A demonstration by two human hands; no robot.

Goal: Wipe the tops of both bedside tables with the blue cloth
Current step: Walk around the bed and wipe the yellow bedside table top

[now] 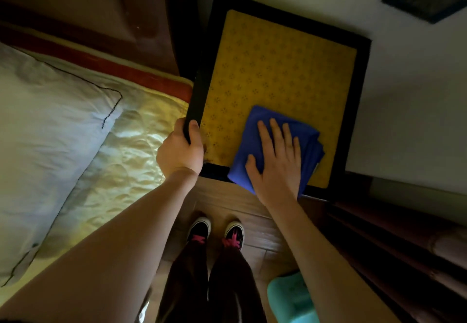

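Note:
A bedside table (278, 64) with a yellow patterned top and a black frame stands between the bed and the wall. The folded blue cloth (252, 130) lies on the near right part of the top. My right hand (278, 160) presses flat on the cloth with fingers spread. My left hand (180, 148) grips the table's black left edge near its front corner. Only one bedside table is in view.
The bed (113, 150) with a white pillow (45, 125) and dark wooden headboard (101, 6) fills the left. My feet (214, 231) stand on a wooden floor below the table. A teal object (290, 297) sits at the bottom right, beside dark wooden furniture (404, 246).

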